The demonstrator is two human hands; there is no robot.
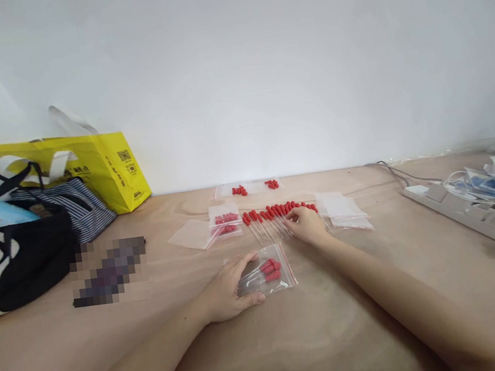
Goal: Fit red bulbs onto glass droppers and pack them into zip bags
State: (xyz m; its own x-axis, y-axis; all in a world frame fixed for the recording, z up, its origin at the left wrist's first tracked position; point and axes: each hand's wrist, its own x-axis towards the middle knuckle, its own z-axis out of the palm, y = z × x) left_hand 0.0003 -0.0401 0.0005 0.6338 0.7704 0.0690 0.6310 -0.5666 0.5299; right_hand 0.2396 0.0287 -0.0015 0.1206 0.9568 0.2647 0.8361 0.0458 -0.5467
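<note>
A clear zip bag [287, 269] lies on the table, several red-bulbed droppers [270, 269] inside it. My left hand [229, 290] grips the bag's left end, thumb at the near edge and fingers along the far one. Beyond it spreads a row of loose droppers [276, 211] with red bulbs and thin pale stems. Over the right part of this row my right hand [307, 225] pinches a dropper; its fingers partly hide what they hold. Left of the row are filled bags [225, 218] with red bulbs showing. Flat, unfilled zip bags [344, 211] are stacked on the right.
Another clear bag [254, 187] with red bulbs lies by the wall. A yellow bag [124, 176], a striped pouch [81, 209] and a black-and-white bag [25, 249] stand left, near a blurred dark object [111, 273]. A power strip [458, 211], cables and papers lie right.
</note>
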